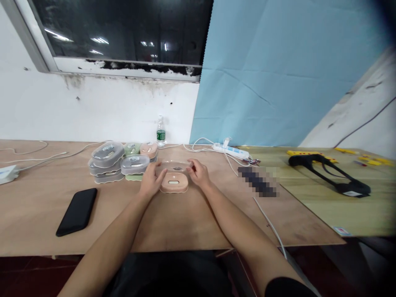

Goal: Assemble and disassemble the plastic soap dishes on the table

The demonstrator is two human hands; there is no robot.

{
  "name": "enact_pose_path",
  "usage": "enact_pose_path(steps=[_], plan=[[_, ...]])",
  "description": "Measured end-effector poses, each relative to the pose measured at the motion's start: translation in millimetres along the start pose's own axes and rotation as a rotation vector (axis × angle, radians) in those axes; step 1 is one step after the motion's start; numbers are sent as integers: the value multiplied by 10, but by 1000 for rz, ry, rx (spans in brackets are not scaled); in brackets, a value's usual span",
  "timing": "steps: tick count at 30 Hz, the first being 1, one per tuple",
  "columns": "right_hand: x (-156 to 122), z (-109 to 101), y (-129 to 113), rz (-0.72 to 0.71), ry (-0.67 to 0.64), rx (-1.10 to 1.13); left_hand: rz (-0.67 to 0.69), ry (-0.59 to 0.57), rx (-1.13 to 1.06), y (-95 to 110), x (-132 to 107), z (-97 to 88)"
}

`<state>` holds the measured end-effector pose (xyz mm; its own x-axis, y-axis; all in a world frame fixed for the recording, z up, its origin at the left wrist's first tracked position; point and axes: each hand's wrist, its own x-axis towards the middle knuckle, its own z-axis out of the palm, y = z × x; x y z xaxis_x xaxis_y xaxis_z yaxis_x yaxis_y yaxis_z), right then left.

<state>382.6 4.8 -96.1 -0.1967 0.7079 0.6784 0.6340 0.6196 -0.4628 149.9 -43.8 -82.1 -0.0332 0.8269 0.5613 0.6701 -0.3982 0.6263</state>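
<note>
A pink oval soap box base (174, 182) lies on the wooden table in front of me. Just above it hovers a clear plastic lid (175, 166), held at both ends. My left hand (151, 179) grips the lid's left end with fingers curled round it. My right hand (198, 173) pinches the lid's right end. The lid sits slightly above the base; whether they touch I cannot tell.
Several lidded soap boxes (122, 161) in grey, green and pink are stacked behind left. A black phone (77, 211) lies at the left. A water bottle (161, 132), a white power strip (230, 150) with cables, and a black tool (331, 169) are farther back and right.
</note>
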Motion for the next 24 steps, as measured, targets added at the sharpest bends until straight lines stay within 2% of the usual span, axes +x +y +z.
enact_pose_path(steps=[3, 6, 9, 17, 20, 24], plan=[[1, 13, 0, -39, 31, 48, -25, 22, -50, -11, -2, 8], [14, 23, -13, -5, 17, 83, -57, 8, -54, -19, -10, 12], [36, 26, -8, 53, -87, 42, -95, -42, 22, -26, -9, -2], [58, 41, 95, 138, -490, -41, -227, -352, 227, -84, 16, 19], [52, 53, 121, 156, -536, -30, -228, -383, 240, -103, 15, 35], [44, 72, 160, 157, -524, -5, -219, -366, 236, -93, -2, 36]])
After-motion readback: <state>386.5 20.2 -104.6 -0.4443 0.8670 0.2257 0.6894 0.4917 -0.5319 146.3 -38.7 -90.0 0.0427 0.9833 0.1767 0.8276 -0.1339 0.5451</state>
